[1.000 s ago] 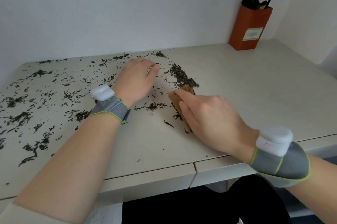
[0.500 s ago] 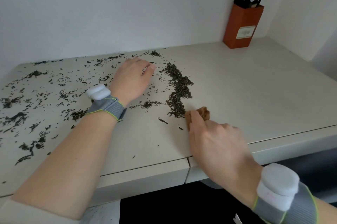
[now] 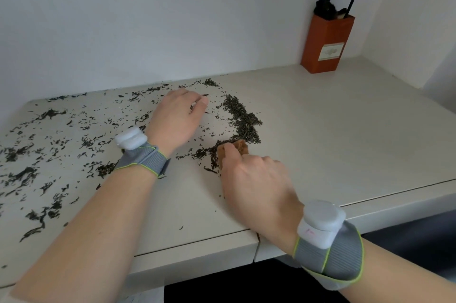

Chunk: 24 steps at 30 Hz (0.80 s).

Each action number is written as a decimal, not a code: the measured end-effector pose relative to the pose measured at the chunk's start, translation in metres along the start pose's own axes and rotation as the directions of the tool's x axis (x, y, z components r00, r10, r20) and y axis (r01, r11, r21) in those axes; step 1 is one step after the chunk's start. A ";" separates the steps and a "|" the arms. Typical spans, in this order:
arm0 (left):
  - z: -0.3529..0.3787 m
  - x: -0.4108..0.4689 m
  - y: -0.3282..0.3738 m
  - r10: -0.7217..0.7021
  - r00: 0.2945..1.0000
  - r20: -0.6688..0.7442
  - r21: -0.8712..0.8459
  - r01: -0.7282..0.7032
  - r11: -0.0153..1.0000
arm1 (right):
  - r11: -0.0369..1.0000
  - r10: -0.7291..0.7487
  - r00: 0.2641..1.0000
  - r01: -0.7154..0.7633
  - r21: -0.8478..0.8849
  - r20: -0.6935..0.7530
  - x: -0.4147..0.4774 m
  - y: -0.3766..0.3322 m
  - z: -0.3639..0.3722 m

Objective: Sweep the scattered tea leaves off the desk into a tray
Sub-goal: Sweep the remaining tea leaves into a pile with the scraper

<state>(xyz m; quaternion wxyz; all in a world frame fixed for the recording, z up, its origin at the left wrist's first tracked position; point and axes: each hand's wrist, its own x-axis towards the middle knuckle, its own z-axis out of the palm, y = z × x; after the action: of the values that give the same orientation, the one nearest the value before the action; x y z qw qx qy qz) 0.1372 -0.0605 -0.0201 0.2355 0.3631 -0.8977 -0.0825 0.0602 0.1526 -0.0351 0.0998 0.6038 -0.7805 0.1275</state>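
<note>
Dark tea leaves point(image 3: 243, 121) lie in a dense ridge at the middle of the beige desk point(image 3: 333, 144), and thinner leaves are scattered over its whole left half. My right hand point(image 3: 254, 184) grips a small brown wooden scraper point(image 3: 240, 147) pressed on the desk at the ridge's near end, mostly hidden by the fingers. My left hand point(image 3: 176, 118) rests palm down among the leaves, fingers curled with tips touching; what it holds, if anything, is hidden. No tray is in view.
An orange-brown upright box point(image 3: 327, 43) holding dark utensils stands in the far right corner against the white wall. The desk's front edge point(image 3: 197, 246) has a seam between two drawer fronts just below my right wrist.
My right hand pulled the scraper back toward me, uncovering the ridge, then pushed forward and left again to the ridge's near end. My left hand stayed in place.
</note>
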 end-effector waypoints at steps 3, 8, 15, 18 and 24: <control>-0.001 -0.003 0.005 0.009 1.000 0.002 0.008 -0.009 1.000 | 0.997 0.010 0.998 -0.005 0.073 -0.058 0.000 0.025 -0.005; -0.003 -0.007 0.022 0.070 0.996 0.058 0.065 -0.074 0.995 | 0.995 0.068 0.991 -0.059 0.079 -0.119 0.011 0.076 -0.014; -0.011 -0.022 0.012 0.130 0.979 0.155 0.197 -0.160 0.967 | 0.991 0.106 0.994 -0.107 -0.079 -0.019 0.025 0.094 0.000; -0.007 -0.034 0.000 0.110 0.984 0.138 0.220 -0.138 0.966 | 0.993 0.058 0.998 -0.057 -0.101 0.007 0.028 0.082 0.008; -0.005 -0.033 -0.006 0.084 0.993 0.084 0.159 -0.097 0.982 | 0.990 -0.014 1.000 0.014 -0.138 0.000 0.039 0.049 0.015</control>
<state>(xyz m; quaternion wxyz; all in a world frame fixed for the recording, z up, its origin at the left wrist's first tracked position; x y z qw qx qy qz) 0.1641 -0.0419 -0.0292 0.1737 0.3365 -0.9254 -0.0119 0.0030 0.1232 -0.0409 0.1428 0.6008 -0.7831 0.0730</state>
